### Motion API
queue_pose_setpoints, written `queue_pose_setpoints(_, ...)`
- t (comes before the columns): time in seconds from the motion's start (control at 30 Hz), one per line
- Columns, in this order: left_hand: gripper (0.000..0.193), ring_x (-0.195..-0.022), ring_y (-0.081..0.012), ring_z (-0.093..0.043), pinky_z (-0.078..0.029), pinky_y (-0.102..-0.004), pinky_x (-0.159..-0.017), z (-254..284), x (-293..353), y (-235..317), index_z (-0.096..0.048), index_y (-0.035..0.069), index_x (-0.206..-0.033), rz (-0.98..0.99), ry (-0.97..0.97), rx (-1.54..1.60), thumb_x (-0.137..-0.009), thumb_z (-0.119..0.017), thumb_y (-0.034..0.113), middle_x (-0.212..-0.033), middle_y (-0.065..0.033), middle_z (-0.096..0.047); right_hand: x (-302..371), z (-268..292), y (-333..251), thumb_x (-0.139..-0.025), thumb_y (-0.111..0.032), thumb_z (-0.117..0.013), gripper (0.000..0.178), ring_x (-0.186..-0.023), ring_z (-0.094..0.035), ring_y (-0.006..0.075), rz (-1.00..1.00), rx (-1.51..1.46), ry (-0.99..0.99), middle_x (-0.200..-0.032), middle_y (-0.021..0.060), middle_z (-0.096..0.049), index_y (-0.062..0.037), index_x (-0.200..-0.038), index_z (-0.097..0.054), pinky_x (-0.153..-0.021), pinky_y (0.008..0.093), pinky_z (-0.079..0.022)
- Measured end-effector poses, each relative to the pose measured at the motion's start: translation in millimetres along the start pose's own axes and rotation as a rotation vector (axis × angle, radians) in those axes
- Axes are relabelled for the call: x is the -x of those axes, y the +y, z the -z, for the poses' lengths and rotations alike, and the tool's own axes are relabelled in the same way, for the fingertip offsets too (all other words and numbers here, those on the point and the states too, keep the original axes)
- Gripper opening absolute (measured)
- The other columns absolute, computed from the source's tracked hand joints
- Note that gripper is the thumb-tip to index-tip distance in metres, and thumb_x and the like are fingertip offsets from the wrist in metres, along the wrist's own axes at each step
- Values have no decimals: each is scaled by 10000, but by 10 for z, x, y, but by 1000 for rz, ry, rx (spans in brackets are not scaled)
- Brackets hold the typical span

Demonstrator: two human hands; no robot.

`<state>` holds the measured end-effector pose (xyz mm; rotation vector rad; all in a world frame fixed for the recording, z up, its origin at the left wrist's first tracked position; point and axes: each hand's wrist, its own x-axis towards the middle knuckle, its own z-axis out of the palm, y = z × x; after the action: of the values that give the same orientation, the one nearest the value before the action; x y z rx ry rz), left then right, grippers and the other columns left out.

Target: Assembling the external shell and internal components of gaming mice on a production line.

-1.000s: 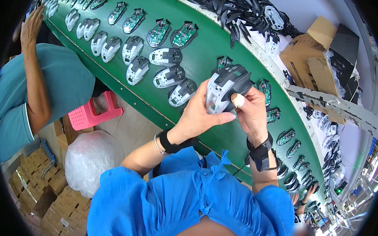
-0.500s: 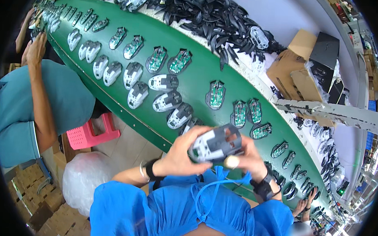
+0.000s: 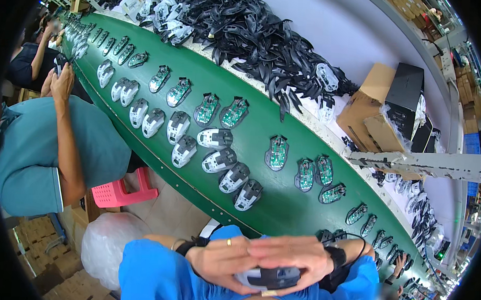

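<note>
Close to my body, I hold a grey and white computer mouse shell (image 3: 273, 278) between both hands. My left hand (image 3: 222, 261), with a ring on one finger, is closed around its left side. My right hand (image 3: 305, 255) is wrapped over its top and right side, and the fingers of both hands meet across it. The shell's upper part is hidden under my fingers. Just beyond my hands, a grey and white mouse shell (image 3: 248, 195) lies on the green conveyor belt (image 3: 302, 219), at the near end of a row of similar shells.
Mouse bases with green circuit boards (image 3: 277, 152) line the belt's far side. Behind them lies a heap of black plastic parts (image 3: 251, 32). Cardboard boxes (image 3: 365, 110) stand at back right beside a metal bar (image 3: 417, 159). A co-worker in teal (image 3: 63, 142) sits left, near a pink stool (image 3: 123, 193).
Both hands have drawn the mouse shell down toward my body, and my fingers have closed over its top. The view has tilted, so the belt appears lower.
</note>
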<state>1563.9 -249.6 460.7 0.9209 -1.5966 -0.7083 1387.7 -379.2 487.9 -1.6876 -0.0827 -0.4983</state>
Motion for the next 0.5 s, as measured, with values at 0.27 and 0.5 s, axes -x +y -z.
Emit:
queue_pose_setpoints(0.27, 1139, -1411, -293, -228, -250, -502, -1103, 397, -450, -1168, -25, 201, -1515, 503, 337, 1237, -715, -794, 456, -1539, -70, -238, -785, 661, 513, -635, -277, -803, 515, -1280, -449, 317, 17, 1085, 61, -1298, 128, -547, -70, -1073, -630, -1075, 595, -242)
queue_pose_setpoints(0.5, 460, -1074, -268, -591, -482, -457, -923, 521, -39, -1904, -419, 110, -1350, 815, 656, 1423, -943, -482, 315, -1311, -141, -533, -1886, 1270, 1911, -612, -426, -783, 795, -1323, -335, 390, 69, 619, -187, -1401, 208, -393, -98, -1293, -536, -1093, 503, -259)
